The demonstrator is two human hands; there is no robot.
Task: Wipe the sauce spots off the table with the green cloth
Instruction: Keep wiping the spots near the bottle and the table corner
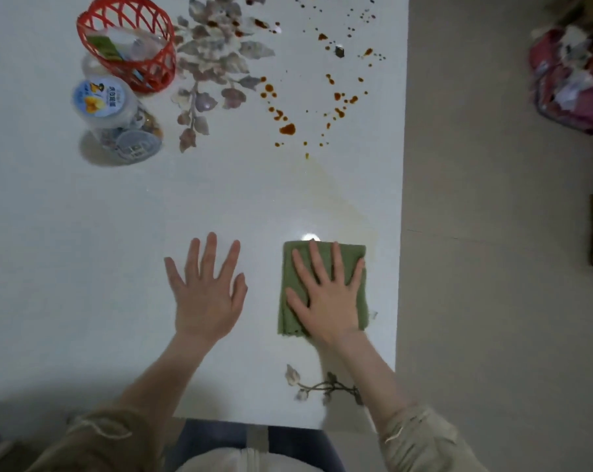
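The folded green cloth (pixel 290 294) lies flat on the white table (pixel 118 250), near its right edge. My right hand (pixel 327 294) presses on it with fingers straight and spread. My left hand (pixel 206 287) rests flat on the bare table to the left of the cloth, fingers spread, holding nothing. Several brown sauce spots (pixel 287 129) are scattered over the far right part of the table, beyond the cloth. A faint yellowish smear (pixel 336 195) runs from the spots toward the cloth.
A red plastic basket (pixel 128 42) stands at the far left, with a clear lidded jar (pixel 118 120) lying in front of it. A floral print (pixel 213 69) decorates the tabletop. The table's right edge (pixel 401 233) borders grey floor. Bags (pixel 571 80) lie at the far right.
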